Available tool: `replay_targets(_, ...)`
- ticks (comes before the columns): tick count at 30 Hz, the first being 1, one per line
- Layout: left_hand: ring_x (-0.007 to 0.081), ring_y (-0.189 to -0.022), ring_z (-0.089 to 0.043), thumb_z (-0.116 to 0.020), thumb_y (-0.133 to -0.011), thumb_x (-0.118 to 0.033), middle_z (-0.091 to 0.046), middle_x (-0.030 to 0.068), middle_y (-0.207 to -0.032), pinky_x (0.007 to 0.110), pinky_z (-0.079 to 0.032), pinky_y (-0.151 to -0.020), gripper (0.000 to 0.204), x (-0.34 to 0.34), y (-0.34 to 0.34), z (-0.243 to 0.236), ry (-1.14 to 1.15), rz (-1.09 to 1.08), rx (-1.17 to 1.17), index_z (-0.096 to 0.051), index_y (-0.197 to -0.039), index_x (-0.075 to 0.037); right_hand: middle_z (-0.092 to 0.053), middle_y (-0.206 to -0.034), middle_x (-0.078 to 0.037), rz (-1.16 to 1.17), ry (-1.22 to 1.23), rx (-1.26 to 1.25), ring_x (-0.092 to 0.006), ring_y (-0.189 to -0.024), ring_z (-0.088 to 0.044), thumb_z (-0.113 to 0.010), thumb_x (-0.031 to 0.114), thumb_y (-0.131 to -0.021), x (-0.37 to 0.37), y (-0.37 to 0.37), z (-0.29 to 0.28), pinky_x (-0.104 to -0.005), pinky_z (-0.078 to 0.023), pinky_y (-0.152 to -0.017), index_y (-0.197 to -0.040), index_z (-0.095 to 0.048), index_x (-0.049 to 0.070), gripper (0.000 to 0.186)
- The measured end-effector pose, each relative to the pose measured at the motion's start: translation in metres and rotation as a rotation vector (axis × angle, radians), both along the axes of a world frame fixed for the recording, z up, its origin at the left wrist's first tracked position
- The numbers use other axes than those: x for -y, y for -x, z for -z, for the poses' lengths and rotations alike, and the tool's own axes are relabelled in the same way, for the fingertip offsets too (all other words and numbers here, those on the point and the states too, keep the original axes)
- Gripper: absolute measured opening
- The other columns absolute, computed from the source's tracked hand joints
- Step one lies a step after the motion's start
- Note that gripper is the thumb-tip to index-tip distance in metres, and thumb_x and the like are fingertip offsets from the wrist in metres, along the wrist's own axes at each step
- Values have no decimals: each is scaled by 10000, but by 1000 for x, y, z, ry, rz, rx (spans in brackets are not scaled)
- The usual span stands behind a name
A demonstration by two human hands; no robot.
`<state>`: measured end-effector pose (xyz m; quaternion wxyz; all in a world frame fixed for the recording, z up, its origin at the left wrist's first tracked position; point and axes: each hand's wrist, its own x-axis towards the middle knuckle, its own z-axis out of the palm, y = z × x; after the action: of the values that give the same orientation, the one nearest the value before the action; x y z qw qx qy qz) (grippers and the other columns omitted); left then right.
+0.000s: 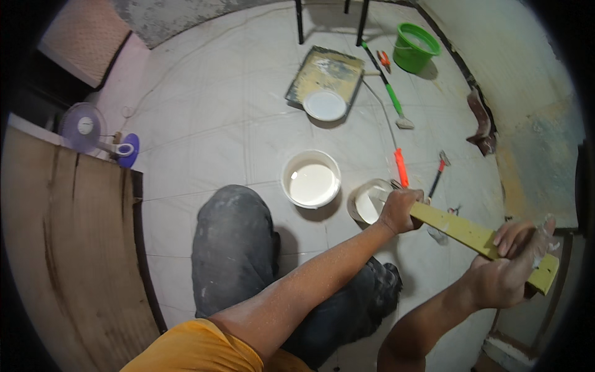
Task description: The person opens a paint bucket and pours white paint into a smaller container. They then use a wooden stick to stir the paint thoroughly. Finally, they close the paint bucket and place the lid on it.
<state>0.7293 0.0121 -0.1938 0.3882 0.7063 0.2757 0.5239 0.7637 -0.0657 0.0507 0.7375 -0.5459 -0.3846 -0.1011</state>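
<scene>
A long, flat yellow-green board [458, 229] slants across the right side, raised off the floor. My left hand [401, 211] is closed round its far end. Nearer its other end, my right hand [505, 263] wraps the board, with white paste smeared on the fingers. Just beside my left hand, partly hidden by it, a container [359, 208] holds white material. To the left of that stands a round white tub [312, 180] of smooth white liquid or paste.
Beyond the tub lie a stained tray [310, 68] with a white lid [325, 105], a green-handled scraper [392, 96], an orange roller handle [401, 167], a red-and-black scraper [440, 173] and orange pliers [383, 61]. A green bucket [416, 48] stands near the wall; a purple fan [85, 127] is left.
</scene>
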Motion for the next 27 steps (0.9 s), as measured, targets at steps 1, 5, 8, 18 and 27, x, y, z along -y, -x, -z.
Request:
replay_targets(1,425,-593,-589,-691,-927,-185,-560,166,-654,485,-471,-547,329,6,-5,-3,49,-32,5,-499,-693,-56,-413,-644,-13,67,46,75,-67,-522,-361,-503,100,-1097,-3,6,0,-230,-310,-477,-1267,-683,-67,300)
replay_targets(5,429,-682,-646,-711,-895,-244,-605,190,-679,496,-505,-615,302,51,-10,-8,189,119,-54,-532,-744,-54,-429,-614,-20,21,150,211,-64,-491,-366,-511,149,-1090,-3,3,-23,-236,-306,-460,-1225,-681,-88,321)
replay_targets(8,398,-584,-602,-731,-891,-179,-539,153,-614,456,-478,-536,316,50,9,-17,117,63,-39,-510,-700,-60,-404,-629,-11,-33,107,134,-54,-499,-349,-477,149,-1096,2,-9,-23,-235,-304,-457,-1261,-661,-92,345)
replay_targets(18,397,-620,-629,-740,-882,-222,-577,153,-640,467,-480,-552,293,19,-10,2,78,21,-14,-536,-732,-74,-390,-653,8,124,175,140,-69,-519,-351,-442,93,-1108,1,-2,-10,-226,-314,-474,-1373,-628,-29,346)
replay_targets(27,430,-662,-604,-710,-884,-215,-543,182,-656,491,-479,-599,278,11,17,-8,32,137,-104,-526,-754,-52,-419,-667,-8,-208,106,32,-72,-527,-358,-549,105,-1084,-3,-15,-27,-238,-272,-488,-1180,-695,-51,234)
